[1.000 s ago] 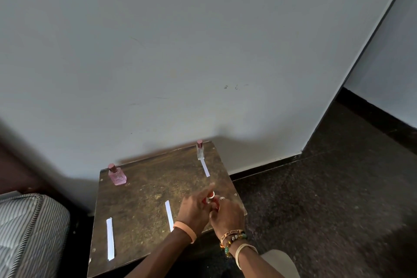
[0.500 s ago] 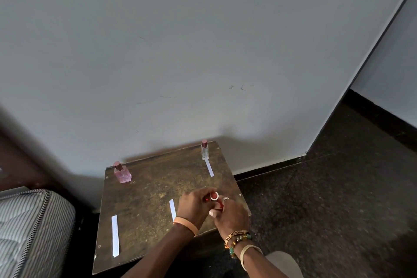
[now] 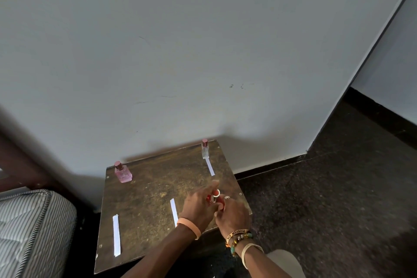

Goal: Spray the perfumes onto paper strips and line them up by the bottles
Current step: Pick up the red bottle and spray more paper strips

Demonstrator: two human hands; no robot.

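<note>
Both hands are working together near the front right corner of the tabletop [image 3: 144, 196]. The right hand [image 3: 233, 213] is closing its grip around a small red bottle [image 3: 217, 198]; the left hand [image 3: 198, 206] is pinching at the bottle's top, forefinger sticking out, possibly working the cap, though I cannot tell.

The pink bottle [image 3: 122, 172] is standing at the back left, with no strip by it. The clear bottle [image 3: 205, 149] is standing at the back right, and one strip [image 3: 209, 167] is lying touching its base. Two more strips are waiting: the middle strip [image 3: 174, 212], just beside the left wrist, and the left strip [image 3: 116, 235] near the front edge.

Risks, as I judge them:
- The hands are hovering close to the tabletop's edge; a slip could be sending the bottle to the floor [image 3: 327, 198].
- The left wrist could be brushing the middle strip askew.
- Spraying from here could be misting a neighbouring strip and mixing scents.
</note>
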